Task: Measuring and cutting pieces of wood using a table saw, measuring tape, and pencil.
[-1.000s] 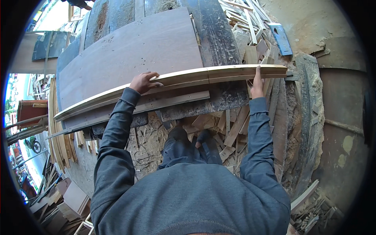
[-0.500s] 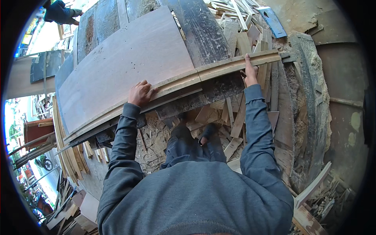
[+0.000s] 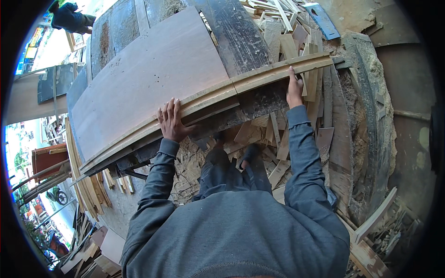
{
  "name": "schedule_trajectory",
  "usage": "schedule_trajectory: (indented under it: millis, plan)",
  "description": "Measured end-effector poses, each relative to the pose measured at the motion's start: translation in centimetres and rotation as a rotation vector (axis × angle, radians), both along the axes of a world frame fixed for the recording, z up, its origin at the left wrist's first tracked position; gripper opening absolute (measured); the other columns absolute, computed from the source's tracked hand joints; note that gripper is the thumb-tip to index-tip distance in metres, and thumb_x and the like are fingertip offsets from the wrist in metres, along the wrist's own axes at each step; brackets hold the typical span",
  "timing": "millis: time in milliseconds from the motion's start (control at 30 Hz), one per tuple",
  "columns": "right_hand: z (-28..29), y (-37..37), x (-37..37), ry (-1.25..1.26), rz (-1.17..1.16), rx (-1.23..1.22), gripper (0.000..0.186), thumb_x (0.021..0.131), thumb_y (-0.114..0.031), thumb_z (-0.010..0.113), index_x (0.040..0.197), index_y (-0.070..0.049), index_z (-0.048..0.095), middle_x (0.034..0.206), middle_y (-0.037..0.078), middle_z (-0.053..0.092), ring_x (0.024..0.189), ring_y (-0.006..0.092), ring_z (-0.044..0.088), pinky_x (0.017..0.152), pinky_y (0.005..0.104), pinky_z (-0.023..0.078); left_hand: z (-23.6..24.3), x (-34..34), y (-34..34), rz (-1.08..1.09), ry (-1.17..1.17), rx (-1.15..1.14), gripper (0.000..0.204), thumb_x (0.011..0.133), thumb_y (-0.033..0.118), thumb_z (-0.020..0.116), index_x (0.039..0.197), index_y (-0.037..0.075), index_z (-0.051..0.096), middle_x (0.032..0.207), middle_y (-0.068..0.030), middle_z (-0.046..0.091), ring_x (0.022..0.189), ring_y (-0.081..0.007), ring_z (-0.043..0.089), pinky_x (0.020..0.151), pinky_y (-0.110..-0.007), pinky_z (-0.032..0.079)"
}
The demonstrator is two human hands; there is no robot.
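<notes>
A long grooved wooden strip [image 3: 204, 100] lies slantwise along the near edge of a workbench topped with a pale plywood sheet [image 3: 153, 69]. A thin dark line crosses the strip near its middle. My left hand [image 3: 172, 123] rests on the strip left of that line, fingers spread over it toward the sheet and thumb pointing right. Near the strip's right end, my right hand [image 3: 295, 90] grips its near edge, with one digit up against the wood and the others curled, partly hidden underneath.
Wood offcuts [image 3: 289, 44] pile up beyond the bench's right end, near a blue panel [image 3: 321, 21]. Scraps and sawdust cover the floor around my feet. Long boards [image 3: 85, 176] lean at the left. Another person [image 3: 69, 18] stands at the far left.
My left hand has gone from curled fingers to spread ones on the strip, a little to the right. My right hand sits slightly lower on the strip's near edge.
</notes>
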State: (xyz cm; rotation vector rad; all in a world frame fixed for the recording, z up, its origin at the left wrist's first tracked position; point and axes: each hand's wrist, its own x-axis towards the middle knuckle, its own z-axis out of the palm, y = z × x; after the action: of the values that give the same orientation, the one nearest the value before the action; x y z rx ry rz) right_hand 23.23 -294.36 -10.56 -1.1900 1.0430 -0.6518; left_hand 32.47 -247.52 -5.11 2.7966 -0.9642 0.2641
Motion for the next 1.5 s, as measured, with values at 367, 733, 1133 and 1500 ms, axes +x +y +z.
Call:
schedule_trajectory:
  millis: [367, 733, 1133, 1500]
  plan:
    - [0.0, -2.3, 3.8, -0.051, 0.076, 0.158, 0.062, 0.091, -0.033, 0.080, 0.133, 0.008, 0.057, 0.134, 0.013, 0.060, 0.123, 0.0201, 0.056, 0.107, 0.0337, 0.042, -1.5, 4.9, -0.5, -0.049, -0.104, -0.139, 0.104, 0.059, 0.060, 0.086, 0.141, 0.005, 0.054, 0.133, -0.0151, 0.059, 0.124, -0.0337, 0.056, 0.109, -0.052, 0.036]
    - [0.1, -2.9, 20.3, 0.130, -0.055, -0.144, 0.079, 0.089, -0.048, 0.075, 0.133, 0.015, 0.056, 0.136, 0.025, 0.061, 0.122, 0.0305, 0.061, 0.103, 0.0380, 0.047, -1.2, 19.8, -3.6, -0.082, -0.278, -0.127, 0.109, 0.057, 0.073, 0.084, 0.136, 0.004, 0.058, 0.130, -0.0163, 0.061, 0.118, -0.0333, 0.058, 0.103, -0.050, 0.043]
    - [0.2, -1.9, 20.2, 0.087, -0.125, -0.251, 0.071, 0.091, -0.051, 0.073, 0.117, 0.014, 0.065, 0.117, 0.020, 0.071, 0.105, 0.0274, 0.067, 0.090, 0.0365, 0.053, -2.1, 20.1, -3.0, -0.120, -0.285, -0.123, 0.115, 0.057, 0.075, 0.083, 0.143, 0.005, 0.054, 0.137, -0.0135, 0.057, 0.125, -0.0313, 0.054, 0.108, -0.051, 0.038]
    - [0.4, -1.5, 20.1, -0.048, -0.166, -0.215, 0.067, 0.092, -0.051, 0.073, 0.118, 0.010, 0.066, 0.111, 0.014, 0.072, 0.096, 0.0213, 0.068, 0.079, 0.0337, 0.056, -1.9, 19.8, -3.1, -0.089, -0.211, -0.073, 0.114, 0.058, 0.075, 0.082, 0.144, 0.006, 0.054, 0.139, -0.0116, 0.055, 0.129, -0.0305, 0.049, 0.112, -0.051, 0.033]
